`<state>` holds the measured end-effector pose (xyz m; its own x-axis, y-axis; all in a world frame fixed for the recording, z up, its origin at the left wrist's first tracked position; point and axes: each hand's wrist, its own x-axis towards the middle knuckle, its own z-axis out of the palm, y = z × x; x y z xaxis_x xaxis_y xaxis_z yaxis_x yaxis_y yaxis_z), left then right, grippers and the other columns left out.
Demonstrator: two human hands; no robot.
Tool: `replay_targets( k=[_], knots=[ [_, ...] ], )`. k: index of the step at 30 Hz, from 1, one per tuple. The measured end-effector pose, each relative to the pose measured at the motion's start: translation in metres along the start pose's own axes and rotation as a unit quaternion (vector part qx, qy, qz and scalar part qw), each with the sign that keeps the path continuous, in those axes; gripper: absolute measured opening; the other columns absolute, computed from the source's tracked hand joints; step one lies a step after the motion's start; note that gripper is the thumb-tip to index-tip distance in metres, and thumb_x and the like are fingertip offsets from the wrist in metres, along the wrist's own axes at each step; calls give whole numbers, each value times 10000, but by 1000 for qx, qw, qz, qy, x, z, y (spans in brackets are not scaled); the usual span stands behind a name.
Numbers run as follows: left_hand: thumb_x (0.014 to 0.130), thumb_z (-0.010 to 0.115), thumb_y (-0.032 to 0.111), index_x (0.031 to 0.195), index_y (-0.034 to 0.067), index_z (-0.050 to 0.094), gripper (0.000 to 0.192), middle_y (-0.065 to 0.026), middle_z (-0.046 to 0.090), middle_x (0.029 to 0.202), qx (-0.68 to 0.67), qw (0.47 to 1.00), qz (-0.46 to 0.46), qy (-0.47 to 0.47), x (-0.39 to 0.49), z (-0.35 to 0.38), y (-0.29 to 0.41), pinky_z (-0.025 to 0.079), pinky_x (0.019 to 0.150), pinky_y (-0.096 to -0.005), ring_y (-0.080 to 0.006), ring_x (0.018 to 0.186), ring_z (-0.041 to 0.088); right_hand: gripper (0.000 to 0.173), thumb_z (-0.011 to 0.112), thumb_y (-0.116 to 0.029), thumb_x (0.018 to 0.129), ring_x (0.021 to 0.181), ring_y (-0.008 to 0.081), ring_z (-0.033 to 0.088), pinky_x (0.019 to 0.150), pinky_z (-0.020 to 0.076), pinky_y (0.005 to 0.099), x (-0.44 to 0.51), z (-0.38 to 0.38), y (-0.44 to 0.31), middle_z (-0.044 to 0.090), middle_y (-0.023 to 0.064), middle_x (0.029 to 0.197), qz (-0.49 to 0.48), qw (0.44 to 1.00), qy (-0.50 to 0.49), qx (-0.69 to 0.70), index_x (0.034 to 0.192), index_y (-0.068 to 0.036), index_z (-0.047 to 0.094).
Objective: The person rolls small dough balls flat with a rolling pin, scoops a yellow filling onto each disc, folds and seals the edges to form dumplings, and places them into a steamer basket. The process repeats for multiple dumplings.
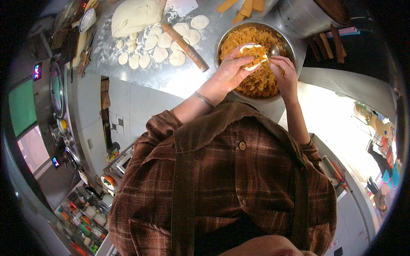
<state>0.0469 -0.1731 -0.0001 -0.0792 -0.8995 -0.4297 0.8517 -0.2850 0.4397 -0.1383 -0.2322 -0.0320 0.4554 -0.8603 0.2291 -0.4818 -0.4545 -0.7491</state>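
My left hand [235,68] holds a round dough wrapper [251,68] heaped with orange shredded filling [251,52], above a large metal bowl [221,33] of the same filling. On the wrapper's right side, my right hand [284,72] has its fingertips together at the dough's edge; whether they pinch it is hard to tell. A metal spoon [274,50] shows its bowl just behind my right fingers. Left of the bowl, flattened dough rounds [160,54] and smaller dough pieces [123,58] lie on the floured metal table [150,78]. A wooden rolling pin [189,49] rests across some rounds.
A big dough slab [137,16] lies at the back left, beside a white scraper or card [182,6]. Wooden strips [245,9] are behind the bowl. A large metal steamer or pot [301,17] stands at the back right. A patterned bowl [87,20] sits at far left.
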Motion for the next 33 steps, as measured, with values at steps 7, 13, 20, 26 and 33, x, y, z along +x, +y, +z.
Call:
replay_targets(
  k=[7,13,20,26,33],
  knots=[
    [879,487,-22,1255,39,404,390,-145,514,1193,-13,1000,4,-4,3,-1,-6,502,892,-322,-238,1071,548,191,653,-107,814,836,133,593,736,471,244,-1,22,-13,617,43,922,140,962,10,233,975,-18,601],
    [878,493,-17,1238,33,429,369,-133,529,1167,2,1000,4,-8,0,1,-8,509,877,-313,-221,1043,558,126,595,-73,852,764,79,553,679,447,206,-1,14,-22,593,17,866,186,935,3,303,960,-15,568],
    [876,501,-12,1211,31,457,340,-107,539,1150,60,998,20,-18,-1,1,-6,519,853,-290,-194,1007,576,199,539,-112,891,734,82,564,680,477,220,2,9,-36,587,25,843,318,747,6,584,1060,-7,546],
    [869,493,-21,1196,36,477,333,-88,532,1155,135,990,22,-22,0,0,-7,512,862,-287,-173,1023,566,206,553,-105,883,737,85,568,683,485,225,0,9,-30,588,26,841,324,743,-15,586,1065,-8,551],
    [890,469,22,1221,21,460,331,-91,526,1156,87,995,-29,-24,1,4,-2,504,860,-273,-169,1026,562,197,617,-83,828,763,111,572,699,463,230,10,-2,-19,598,45,920,177,942,-26,284,1001,-7,562]
  ],
)
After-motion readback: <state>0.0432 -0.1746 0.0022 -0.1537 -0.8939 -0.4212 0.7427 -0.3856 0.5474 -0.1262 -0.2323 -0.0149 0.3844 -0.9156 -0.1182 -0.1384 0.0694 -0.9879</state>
